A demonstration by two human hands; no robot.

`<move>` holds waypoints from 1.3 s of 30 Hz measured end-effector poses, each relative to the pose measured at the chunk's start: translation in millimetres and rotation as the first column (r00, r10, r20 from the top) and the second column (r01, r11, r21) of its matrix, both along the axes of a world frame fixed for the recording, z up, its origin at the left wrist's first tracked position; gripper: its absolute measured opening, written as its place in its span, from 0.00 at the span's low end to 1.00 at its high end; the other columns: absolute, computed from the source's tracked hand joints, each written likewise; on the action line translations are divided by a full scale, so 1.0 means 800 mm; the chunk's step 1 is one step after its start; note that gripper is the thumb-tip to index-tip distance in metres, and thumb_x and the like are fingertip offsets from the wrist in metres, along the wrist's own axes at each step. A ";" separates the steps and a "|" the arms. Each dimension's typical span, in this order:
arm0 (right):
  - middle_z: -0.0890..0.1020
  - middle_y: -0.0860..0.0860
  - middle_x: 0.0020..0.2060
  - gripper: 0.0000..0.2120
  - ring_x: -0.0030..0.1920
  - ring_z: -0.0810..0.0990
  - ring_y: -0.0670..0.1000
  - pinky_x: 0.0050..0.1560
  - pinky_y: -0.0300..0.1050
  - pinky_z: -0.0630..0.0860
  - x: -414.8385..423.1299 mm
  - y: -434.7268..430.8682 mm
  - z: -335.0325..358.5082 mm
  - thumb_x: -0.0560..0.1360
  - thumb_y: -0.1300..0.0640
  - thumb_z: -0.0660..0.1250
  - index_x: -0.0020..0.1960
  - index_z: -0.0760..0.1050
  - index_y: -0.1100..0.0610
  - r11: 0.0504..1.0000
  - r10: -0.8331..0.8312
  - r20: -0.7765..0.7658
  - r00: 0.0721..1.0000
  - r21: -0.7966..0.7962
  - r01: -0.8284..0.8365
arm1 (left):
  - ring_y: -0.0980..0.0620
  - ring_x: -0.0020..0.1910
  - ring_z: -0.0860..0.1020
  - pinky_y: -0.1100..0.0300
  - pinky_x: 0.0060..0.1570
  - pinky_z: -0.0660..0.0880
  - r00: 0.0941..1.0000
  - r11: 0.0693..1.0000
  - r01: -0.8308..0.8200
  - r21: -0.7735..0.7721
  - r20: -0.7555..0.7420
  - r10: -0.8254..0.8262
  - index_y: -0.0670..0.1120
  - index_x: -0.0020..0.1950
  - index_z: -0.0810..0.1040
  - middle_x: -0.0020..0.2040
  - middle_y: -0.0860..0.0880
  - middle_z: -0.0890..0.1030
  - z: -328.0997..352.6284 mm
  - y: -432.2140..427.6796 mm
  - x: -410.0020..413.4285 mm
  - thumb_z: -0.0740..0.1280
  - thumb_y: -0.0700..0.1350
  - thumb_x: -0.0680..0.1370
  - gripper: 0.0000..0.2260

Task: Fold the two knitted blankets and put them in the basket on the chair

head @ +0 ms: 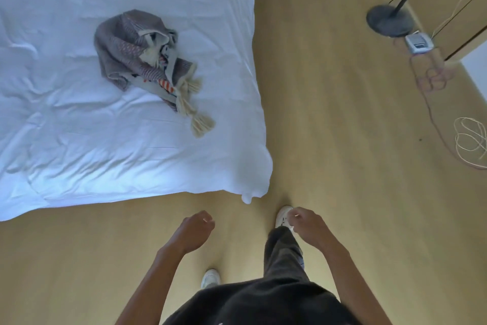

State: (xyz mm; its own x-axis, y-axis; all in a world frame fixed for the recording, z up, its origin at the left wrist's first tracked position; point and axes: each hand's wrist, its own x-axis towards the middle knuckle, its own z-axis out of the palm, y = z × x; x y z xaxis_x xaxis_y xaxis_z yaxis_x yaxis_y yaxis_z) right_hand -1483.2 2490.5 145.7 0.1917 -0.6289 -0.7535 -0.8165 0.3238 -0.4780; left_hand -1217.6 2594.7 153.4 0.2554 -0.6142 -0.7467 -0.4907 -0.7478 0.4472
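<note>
Nearest, at 6 o'clock: left hand (196, 229) and right hand (307, 224), low over the wooden floor (329, 113), fingers loosely curled, holding nothing. Beneath them, white shoes (210, 277), the right one set forward toward 12.

Farther out, from 9 round to 11 o'clock: bed with white duvet (79, 153), its near corner just ahead of the forward shoe. On the duvet at 10 o'clock, well apart from both hands: crumpled heap of knitted blankets (123, 45), grey over a paler patterned layer, cream tassels (196, 113) trailing toward 4 o'clock. Probably both blankets in the one heap, though not certain.

Farthest, at 2 o'clock: floor lamp base (390, 20) and loose cables (471, 140). No basket or chair in view.

Judged step: approach, folding not yet begun. Next: close in on the bed edge, reach across, separate one blanket, find its corners, spread flat.
</note>
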 end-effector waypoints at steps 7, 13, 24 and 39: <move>0.81 0.49 0.47 0.09 0.47 0.80 0.51 0.47 0.45 0.73 -0.064 -0.198 0.012 0.76 0.48 0.59 0.47 0.76 0.50 0.998 0.015 0.017 1.000 -0.056 -0.014 | 0.50 0.49 0.78 0.61 0.43 0.70 0.996 0.998 -0.065 0.020 -0.057 0.066 0.52 0.56 0.74 0.55 0.48 0.78 0.010 -0.179 -0.072 0.59 0.48 0.79 0.08; 0.81 0.49 0.45 0.07 0.47 0.80 0.52 0.50 0.46 0.74 -0.073 -0.326 0.015 0.76 0.49 0.60 0.45 0.76 0.49 0.997 0.035 0.003 0.999 -0.064 -0.035 | 0.50 0.50 0.79 0.62 0.42 0.72 0.996 0.998 -0.062 0.023 -0.055 0.063 0.50 0.57 0.75 0.56 0.48 0.78 0.019 -0.302 -0.087 0.58 0.48 0.79 0.10; 0.80 0.49 0.45 0.09 0.47 0.79 0.50 0.46 0.44 0.73 0.018 -0.578 -0.006 0.76 0.47 0.59 0.47 0.75 0.50 0.960 0.278 -0.060 0.959 0.012 -0.278 | 0.48 0.51 0.77 0.63 0.45 0.69 0.975 0.975 -0.222 0.007 -0.028 0.222 0.47 0.60 0.74 0.62 0.45 0.77 -0.027 -0.504 -0.020 0.57 0.47 0.80 0.12; 0.76 0.46 0.39 0.08 0.38 0.73 0.44 0.36 0.37 0.67 0.274 -0.802 0.014 0.78 0.52 0.58 0.44 0.74 0.50 0.672 0.741 -0.034 0.671 0.047 -0.739 | 0.52 0.49 0.76 0.63 0.44 0.69 0.809 0.811 -0.583 0.047 -0.063 0.585 0.50 0.57 0.74 0.60 0.47 0.77 -0.024 -0.643 0.091 0.57 0.49 0.80 0.10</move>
State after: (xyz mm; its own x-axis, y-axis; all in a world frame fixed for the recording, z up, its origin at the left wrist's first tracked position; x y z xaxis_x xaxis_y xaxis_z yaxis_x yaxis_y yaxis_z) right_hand -1264.3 1848.5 157.0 0.5504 -0.2759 -0.7880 -0.8146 -0.3841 -0.4346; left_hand -1145.0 2080.1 134.4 0.5058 -0.3480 -0.7893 0.0740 -0.8941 0.4417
